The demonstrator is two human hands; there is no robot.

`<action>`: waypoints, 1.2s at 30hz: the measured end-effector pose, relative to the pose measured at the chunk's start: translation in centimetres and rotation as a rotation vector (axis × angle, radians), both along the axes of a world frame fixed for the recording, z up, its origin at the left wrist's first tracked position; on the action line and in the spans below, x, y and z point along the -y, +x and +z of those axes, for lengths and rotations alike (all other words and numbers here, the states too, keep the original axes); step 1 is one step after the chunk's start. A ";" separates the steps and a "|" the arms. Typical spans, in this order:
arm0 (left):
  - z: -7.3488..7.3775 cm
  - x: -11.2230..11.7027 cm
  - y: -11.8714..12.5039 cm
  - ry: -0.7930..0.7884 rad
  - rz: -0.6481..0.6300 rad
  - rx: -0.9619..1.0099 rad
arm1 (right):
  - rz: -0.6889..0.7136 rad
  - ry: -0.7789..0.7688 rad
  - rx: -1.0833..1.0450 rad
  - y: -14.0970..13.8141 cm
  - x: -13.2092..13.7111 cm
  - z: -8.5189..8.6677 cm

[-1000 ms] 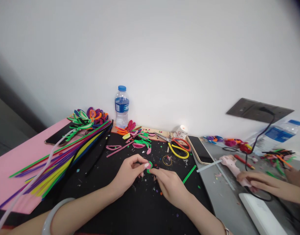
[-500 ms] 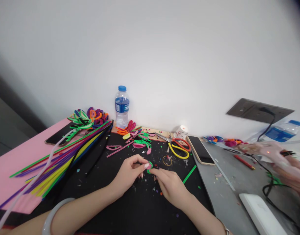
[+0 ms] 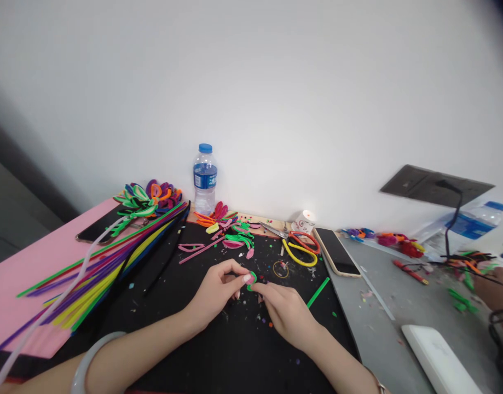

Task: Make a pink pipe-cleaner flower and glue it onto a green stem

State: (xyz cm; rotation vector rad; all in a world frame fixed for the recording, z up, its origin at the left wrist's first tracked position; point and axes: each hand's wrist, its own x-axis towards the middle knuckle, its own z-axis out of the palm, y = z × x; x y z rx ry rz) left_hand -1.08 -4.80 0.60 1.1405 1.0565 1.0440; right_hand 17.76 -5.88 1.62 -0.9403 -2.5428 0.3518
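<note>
Over the middle of the black mat (image 3: 243, 361), my left hand (image 3: 216, 290) pinches a small curled pink-and-green pipe cleaner piece (image 3: 252, 280) between thumb and forefinger. From the other side my right hand (image 3: 287, 313) closes its fingertips on the piece's lower green edge. My fingers hide part of it. Beyond my hands lie pink and green pipe cleaner loops (image 3: 240, 238). Yellow-and-red-handled scissors (image 3: 298, 249) rest behind my right hand, and a short green pipe cleaner (image 3: 318, 293) lies to its right.
Long coloured pipe cleaners (image 3: 107, 268) spread across the left side. A water bottle (image 3: 204, 183) stands against the wall. Phones (image 3: 336, 253) lie on both sides. At the right, a co-worker's hand (image 3: 495, 290) is near black cables and a white rectangular device (image 3: 438, 358).
My hands keep nearly the same pinch on the curled piece. At the right, the co-worker's pink glue gun has left its spot, its black cable has shifted, and loops behind it now show.
</note>
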 end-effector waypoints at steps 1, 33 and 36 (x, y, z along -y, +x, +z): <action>0.0 0.0 0.0 0.001 -0.003 0.000 | 0.000 -0.005 0.000 0.0 0.0 0.0; -0.1 -0.2 -0.1 0.000 0.022 0.031 | -0.033 -0.182 -0.076 0.3 0.3 0.4; 0.1 -0.2 0.0 -0.009 0.014 0.054 | -0.035 -0.350 -0.285 0.4 0.2 0.7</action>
